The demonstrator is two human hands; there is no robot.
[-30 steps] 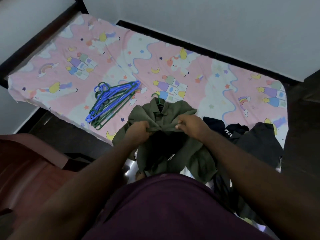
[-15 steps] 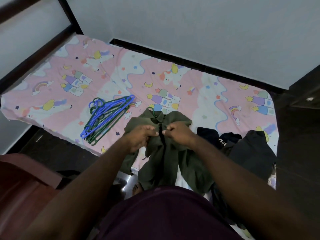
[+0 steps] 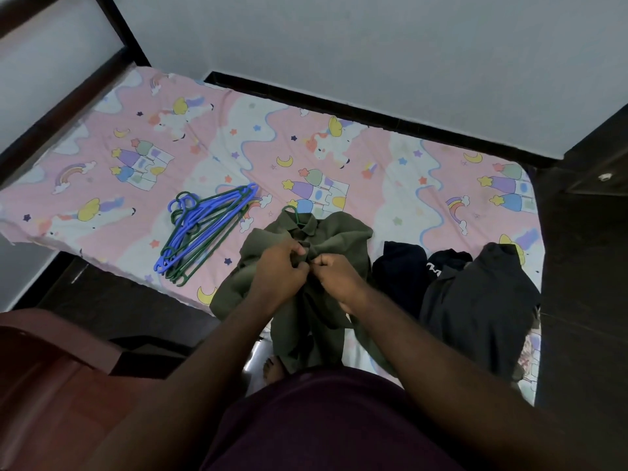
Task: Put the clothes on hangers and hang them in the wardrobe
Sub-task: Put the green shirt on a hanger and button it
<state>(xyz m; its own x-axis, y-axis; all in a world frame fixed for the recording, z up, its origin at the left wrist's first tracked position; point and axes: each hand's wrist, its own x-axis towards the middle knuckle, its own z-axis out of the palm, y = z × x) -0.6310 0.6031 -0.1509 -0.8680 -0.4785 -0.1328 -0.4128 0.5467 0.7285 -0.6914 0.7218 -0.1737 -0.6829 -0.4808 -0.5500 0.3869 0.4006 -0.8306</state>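
Bed (image 3: 390, 185): hangers (image 3: 207, 229), shirt (image 3: 343, 239), dark clothes (image 3: 475, 300).

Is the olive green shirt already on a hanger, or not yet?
On a hanger: a green hook sticks out above the olive green shirt collar.

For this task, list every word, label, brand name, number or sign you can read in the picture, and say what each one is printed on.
No text can be read.
Black garment: a small white mark on its fold, too small and partly hidden to read.
Bedsheet: only pictures (castles, unicorns, rainbows, moons, stars), no words.
Olive shirt, hangers: no label or lettering visible.
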